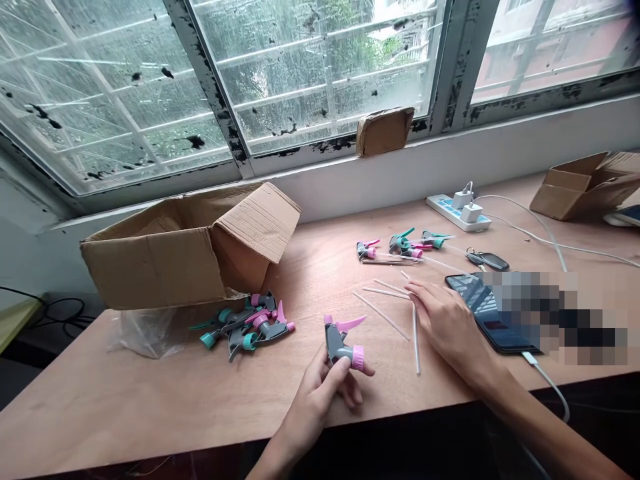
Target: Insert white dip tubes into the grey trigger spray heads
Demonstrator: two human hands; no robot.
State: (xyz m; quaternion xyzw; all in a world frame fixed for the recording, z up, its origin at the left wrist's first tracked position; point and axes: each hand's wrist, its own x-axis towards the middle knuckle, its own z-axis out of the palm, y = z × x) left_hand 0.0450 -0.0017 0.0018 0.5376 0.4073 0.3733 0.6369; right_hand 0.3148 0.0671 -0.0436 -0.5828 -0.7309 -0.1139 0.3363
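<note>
While the wooden table (150,407) spreads out before us, a cardboard box (155,270) stands at its back left, under the window, with a clear plastic bag (147,333) by its near side. A phone (473,303) lies toward the right, plugged into a white cable. Our right hand (445,320) rests palm down beside it, fingertips among the ends of some thin tubes; we cannot tell whether they pinch one. Our left hand (320,387) holds a grey and pink spray head (336,343) near the table's front edge, thumb and fingers closed around its body, the pink collar facing right. We see no tube in that collar, so we judge this piece unfinished. In front of the box lies a pile of spray heads (257,327) in pink, teal and grey, seemingly without tubes and probably left to do. Farther back, a small cluster of spray heads (397,244) shows tubes running from some collars, so we take a few as done. Several loose tubes (381,315) fan out between our hands, not yet fitted.
</note>
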